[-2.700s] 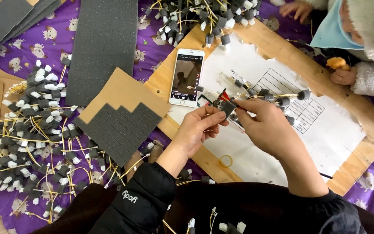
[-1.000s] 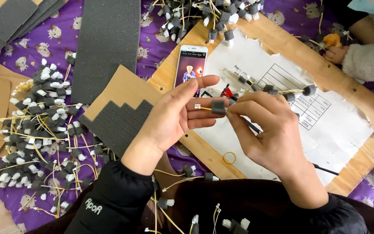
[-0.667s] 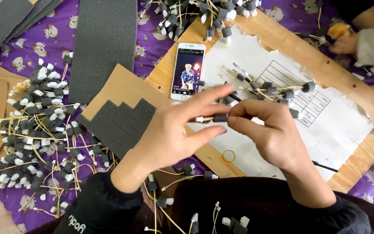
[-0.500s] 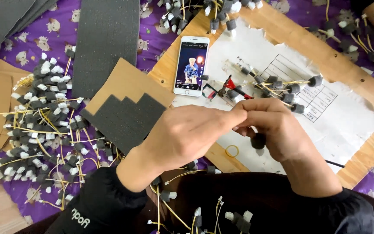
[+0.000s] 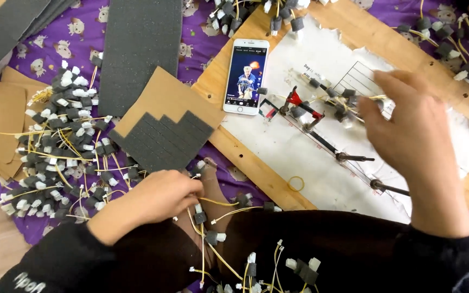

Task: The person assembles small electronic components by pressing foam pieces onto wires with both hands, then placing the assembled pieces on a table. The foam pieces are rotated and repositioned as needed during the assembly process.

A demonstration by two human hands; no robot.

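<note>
Below, our left hand (image 5: 161, 198) pinches a yellow wire harness (image 5: 213, 209) lying across our lap, beside the stepped grey foam sheet (image 5: 164, 138) on brown card. Our right hand (image 5: 413, 130) hovers unclenched and empty above the white paper template (image 5: 299, 157) on its wooden board (image 5: 240, 157), near a smartphone (image 5: 247, 76) and heaped harnesses (image 5: 55, 146).

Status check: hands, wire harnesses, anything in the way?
Left hand down on lap harnesses, grip unclear. Right hand open over the jig board's clips. Phone alongside, nothing blocking.
</note>
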